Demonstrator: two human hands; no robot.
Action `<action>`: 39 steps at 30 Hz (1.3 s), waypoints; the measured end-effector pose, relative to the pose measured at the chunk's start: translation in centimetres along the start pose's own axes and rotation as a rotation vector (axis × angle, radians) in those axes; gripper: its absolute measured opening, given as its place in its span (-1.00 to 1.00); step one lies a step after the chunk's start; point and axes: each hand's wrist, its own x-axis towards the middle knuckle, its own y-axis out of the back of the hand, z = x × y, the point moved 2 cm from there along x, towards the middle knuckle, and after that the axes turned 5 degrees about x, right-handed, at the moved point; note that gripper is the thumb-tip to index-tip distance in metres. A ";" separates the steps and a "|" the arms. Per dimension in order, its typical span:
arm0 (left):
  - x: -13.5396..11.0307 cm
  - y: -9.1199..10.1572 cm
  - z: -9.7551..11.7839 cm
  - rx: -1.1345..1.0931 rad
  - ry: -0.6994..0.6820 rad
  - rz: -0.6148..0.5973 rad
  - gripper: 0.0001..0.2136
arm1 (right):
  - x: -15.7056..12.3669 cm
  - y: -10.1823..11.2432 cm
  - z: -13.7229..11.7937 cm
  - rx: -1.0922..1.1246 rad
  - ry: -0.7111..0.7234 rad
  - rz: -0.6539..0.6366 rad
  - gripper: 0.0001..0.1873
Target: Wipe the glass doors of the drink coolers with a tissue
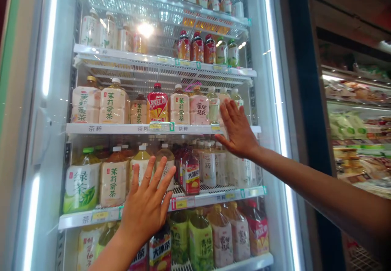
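Observation:
Both of my hands are raised with fingers spread before the glass front of a lit drinks cooler, and neither holds anything. My left hand is lower, in front of the second shelf from the bottom, partly covering bottles with white labels. Farther right and higher, my right hand covers part of the small clear bottles at the end of the middle shelf. Beside it stands a pink-labelled bottle. Whether my palms touch the glass I cannot tell for sure.
A red tea bottle stands mid-shelf, and a green-capped bottle is at lower left. Large bottles fill the bottom shelf. Light strips run up the cooler's sides. At right, an open display case holds packaged goods.

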 end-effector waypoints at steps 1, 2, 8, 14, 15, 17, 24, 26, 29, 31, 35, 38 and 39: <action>0.0 0.0 0.0 0.003 -0.002 -0.002 -0.37 | -1.0 -0.2 -1.1 0.024 0.039 -0.017 -0.02; 0.0 0.0 0.0 0.006 -0.006 -0.001 -0.38 | -2.2 -0.5 -2.6 0.066 0.159 -0.078 0.01; -0.3 0.0 0.0 0.009 -0.015 0.012 -0.38 | -5.0 -0.8 -3.6 0.131 0.748 -0.352 -0.01; -0.3 -0.1 0.0 0.003 -0.010 0.004 -0.40 | -1.8 -0.6 -1.5 -0.015 -0.079 0.000 0.00; -0.2 -0.1 0.0 0.000 -0.012 0.003 -0.40 | -2.8 -1.1 -3.7 0.019 0.009 -0.054 0.06; -0.3 -0.1 0.0 -0.008 -0.013 -0.003 -0.40 | -5.3 -2.1 -8.3 0.091 0.329 -0.219 0.15; -3.2 0.2 0.7 -0.021 0.004 -0.014 -0.40 | -5.8 -1.5 -4.8 0.033 0.177 -0.080 -0.03; -4.3 0.3 1.1 -0.026 0.019 -0.025 -0.40 | -5.9 -1.6 -4.0 -0.001 -0.209 0.111 -0.13; -5.6 0.4 1.5 -0.037 0.051 -0.044 -0.39 | -9.2 -3.7 -9.2 0.061 -0.241 0.093 -0.03; -6.2 0.5 1.8 -0.044 0.076 -0.052 -0.37 | -12.2 -5.2 -14.4 0.123 0.054 -0.026 0.11; -7.4 0.6 2.2 -0.036 0.132 -0.086 -0.35 | -15.4 -6.2 -18.5 0.130 0.085 -0.017 0.08; -8.6 0.6 2.7 -0.036 0.132 -0.091 -0.35 | -16.4 -6.5 -19.0 0.075 -0.385 0.096 0.00; -9.2 0.6 2.9 -0.041 0.129 -0.090 -0.36 | -16.9 -6.7 -20.1 0.063 -0.468 0.095 -0.03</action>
